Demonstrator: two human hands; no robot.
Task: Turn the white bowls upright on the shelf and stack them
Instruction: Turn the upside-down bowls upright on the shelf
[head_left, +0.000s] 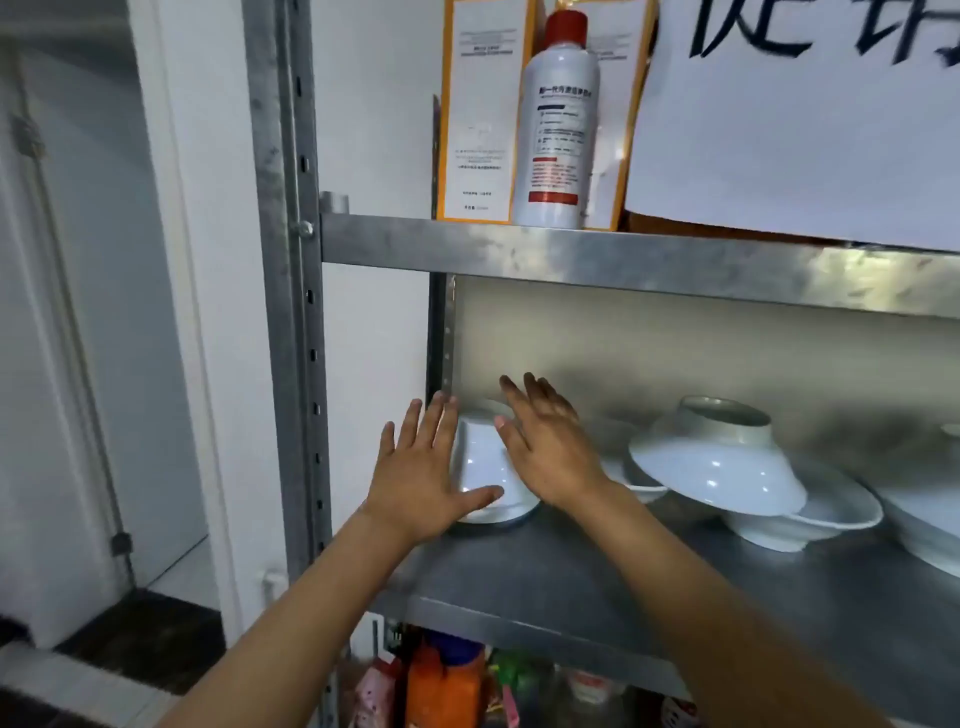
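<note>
1. Your left hand (415, 478) is spread flat with its fingers (439, 421) open, the palm against the left side of a white bowl (485, 467) and the thumb lying across the bowl's lower front.
2. Your right hand (550, 452) is open too, its fingers (524, 395) splayed over the top and right side of that same bowl; neither hand has closed on it.
3. That bowl sits upside down on the metal shelf (597, 587), between your two palms, at the shelf's left end beside the slotted post (291, 312).
4. To the right of your right fingers a second white bowl (714, 462) is overturned and tilted, leaning on a shallow upright bowl (826, 514) beneath it.
5. Past those, at the right edge, part of another white dish (930, 525) shows.
6. Above your fingers, on the upper shelf, stands a white bottle (558, 135) with a red cap; its label is printed in Chinese, too blurred to read.
7. Behind the bottle is an orange-edged box (478, 114) with small unreadable print, and to its right a white sheet (800, 130) with large black brushed characters, cut off by the frame.
</note>
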